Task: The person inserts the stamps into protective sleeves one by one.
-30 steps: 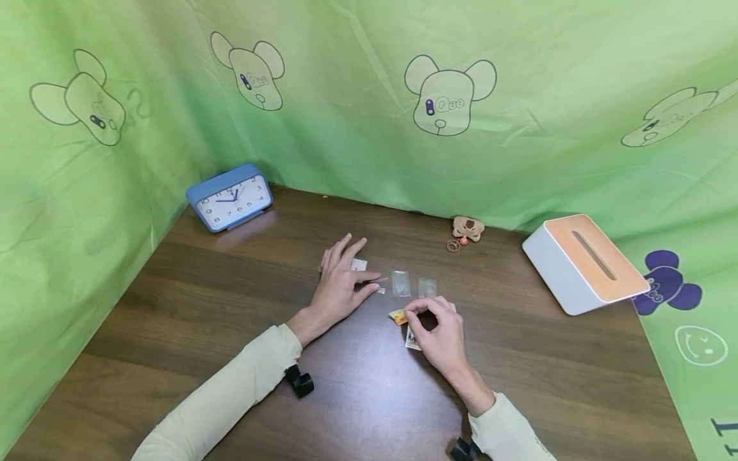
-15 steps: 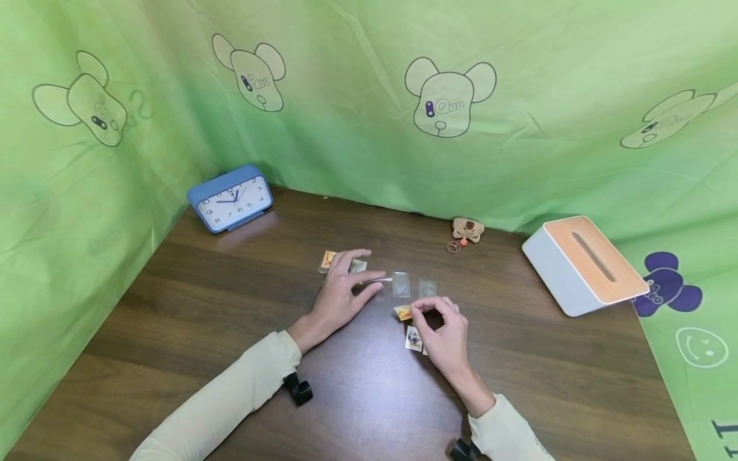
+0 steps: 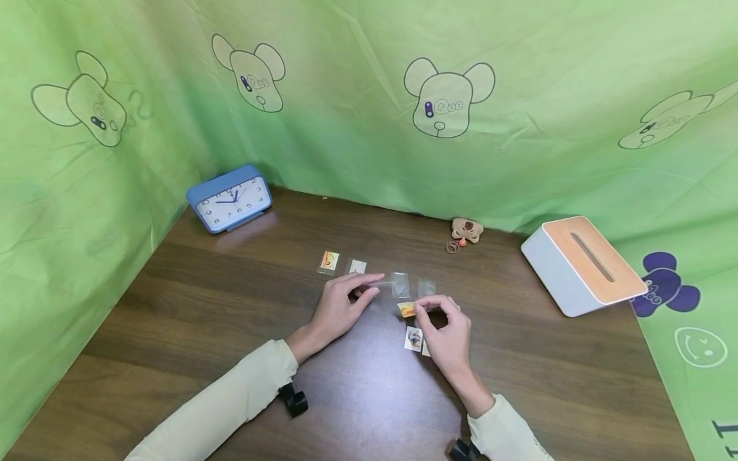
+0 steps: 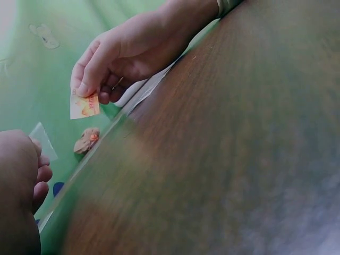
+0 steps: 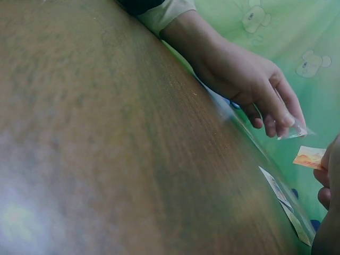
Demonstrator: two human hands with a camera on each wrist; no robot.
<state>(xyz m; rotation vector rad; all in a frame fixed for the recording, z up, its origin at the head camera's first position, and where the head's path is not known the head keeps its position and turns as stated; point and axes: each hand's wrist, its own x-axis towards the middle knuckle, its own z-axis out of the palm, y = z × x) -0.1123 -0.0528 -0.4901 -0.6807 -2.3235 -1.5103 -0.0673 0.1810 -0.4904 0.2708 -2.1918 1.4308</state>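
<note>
My left hand [image 3: 334, 312] pinches a small clear plastic sleeve [image 5: 298, 132] between thumb and fingers, raised off the wooden table. In my right hand [image 3: 448, 338], thumb and forefinger grip one corner of a yellow-orange postage stamp [image 4: 85, 105]. Stamp and sleeve are held apart, facing each other, as the right wrist view shows. Beneath the right hand lies another stamp [image 3: 413, 339] with a blue-grey picture, and a further one [image 3: 426, 349] is partly hidden by that hand. Two clear sleeves, one left [image 3: 400, 285] and one right [image 3: 426, 288], lie flat beyond the hands.
Beyond the left hand lie a sleeved orange stamp [image 3: 329, 261] and a sleeved pale stamp [image 3: 358, 265]. A blue clock [image 3: 230, 198] stands back left, a brown keychain [image 3: 467, 230] lies at the rear, and a tissue box [image 3: 582, 266] stands right. Green cloth [image 3: 346, 147] hangs behind.
My left hand has drawn back and its fingers have folded in, uncovering the two sleeved stamps. The right hand has shifted slightly right with its stamp, uncovering more of the stamps beneath.
</note>
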